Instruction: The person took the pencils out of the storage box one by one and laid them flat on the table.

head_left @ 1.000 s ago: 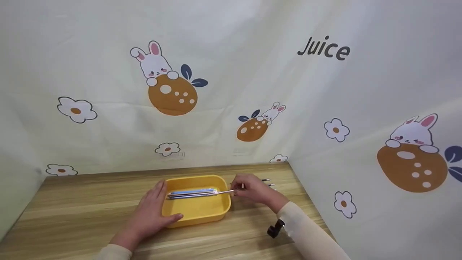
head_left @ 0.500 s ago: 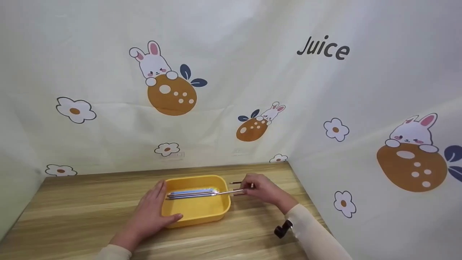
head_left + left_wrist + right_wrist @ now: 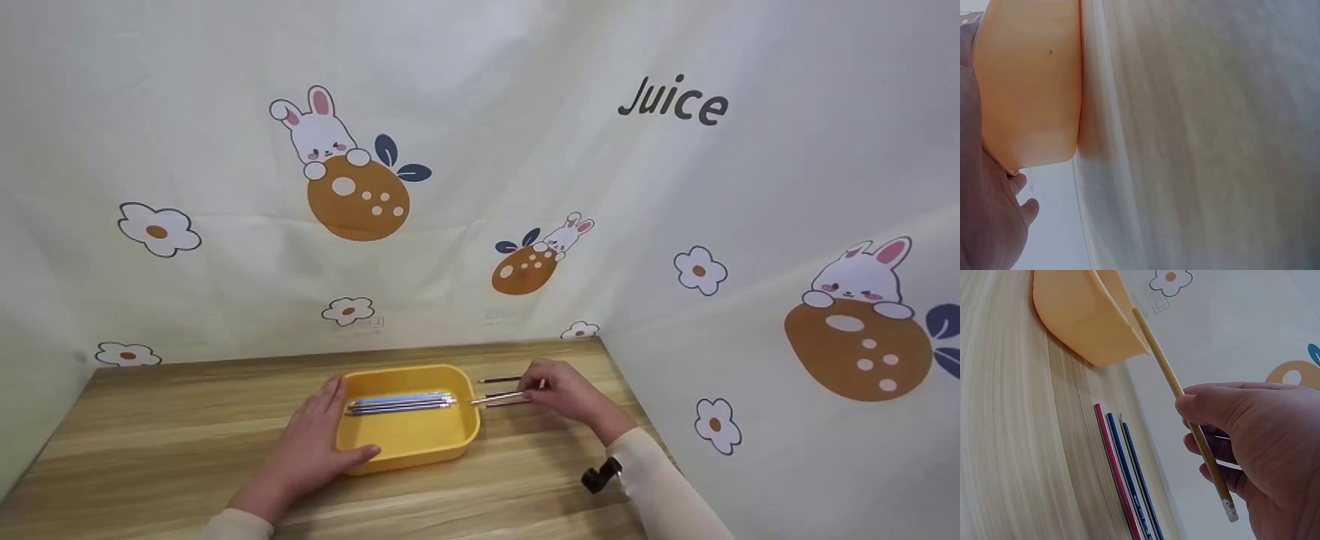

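Note:
A yellow plastic box [image 3: 409, 456] stands on the table with several blue and dark pencils [image 3: 401, 404] lying side by side in it. My left hand [image 3: 315, 431] rests against its left end, thumb laid over the front rim and fingers stretched along the side; the left wrist view shows the box's outer wall [image 3: 1033, 90] beside the palm. Just right of the box, my right hand [image 3: 566, 394] pinches a gold-yellow pencil [image 3: 1162, 368] between thumb and fingers, its white eraser end down and its other end toward the box rim.
On the wood-grain table [image 3: 180, 442], a red pencil [image 3: 1112, 458] and two blue pencils [image 3: 1129, 472] lie beneath my right hand, right of the box. Pale curtains with rabbit prints [image 3: 360, 195] close off the back and right. A black device [image 3: 600, 475] sits at my right wrist.
My right hand has moved right with the pencil, whose left end has drawn back from over the box to about its rim. The left hand and box stay put.

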### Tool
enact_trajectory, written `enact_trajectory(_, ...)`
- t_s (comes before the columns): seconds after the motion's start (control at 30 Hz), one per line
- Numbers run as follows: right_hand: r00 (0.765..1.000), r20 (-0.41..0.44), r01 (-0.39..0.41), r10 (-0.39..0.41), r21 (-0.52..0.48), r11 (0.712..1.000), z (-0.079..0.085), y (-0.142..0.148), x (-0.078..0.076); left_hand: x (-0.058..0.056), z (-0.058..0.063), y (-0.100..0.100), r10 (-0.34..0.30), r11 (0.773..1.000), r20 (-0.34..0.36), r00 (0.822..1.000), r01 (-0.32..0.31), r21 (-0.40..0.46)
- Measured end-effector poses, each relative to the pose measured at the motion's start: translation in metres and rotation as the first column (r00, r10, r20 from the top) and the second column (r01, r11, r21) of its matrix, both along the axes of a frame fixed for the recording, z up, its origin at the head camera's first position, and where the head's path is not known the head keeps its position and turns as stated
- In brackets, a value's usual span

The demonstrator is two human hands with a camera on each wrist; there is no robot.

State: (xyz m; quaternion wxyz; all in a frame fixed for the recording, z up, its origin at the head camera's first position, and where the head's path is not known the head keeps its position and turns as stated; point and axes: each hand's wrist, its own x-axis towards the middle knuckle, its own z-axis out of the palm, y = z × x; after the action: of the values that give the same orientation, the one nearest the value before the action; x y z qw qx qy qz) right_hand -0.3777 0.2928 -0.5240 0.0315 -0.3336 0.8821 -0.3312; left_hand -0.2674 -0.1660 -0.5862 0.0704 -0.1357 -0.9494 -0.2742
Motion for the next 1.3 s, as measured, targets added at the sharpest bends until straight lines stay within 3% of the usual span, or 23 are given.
enact_trajectory(0.77, 0.999, -0.025, 0.041, -0.042, -0.048, 0.998, -0.013, 0.026, -0.002, 0.000, 0.004, 0.000, 0.006, 1.000, 0.011, 1.000, -0.006, -0.006)
enact_trajectory(1.03, 0.997, -0.020, 0.071, -0.072, -0.026, 0.997, -0.025, 0.032, 0.000, 0.000, 0.004, 0.000, 0.009, 1.000, 0.061, 0.998, -0.008, -0.011)
enact_trajectory(1.3, 0.996, -0.076, 0.043, -0.047, -0.044, 0.998, -0.040, 0.033, 0.003, -0.001, 0.004, 0.000, 0.002, 1.000, 0.034, 0.999, -0.002, 0.006)
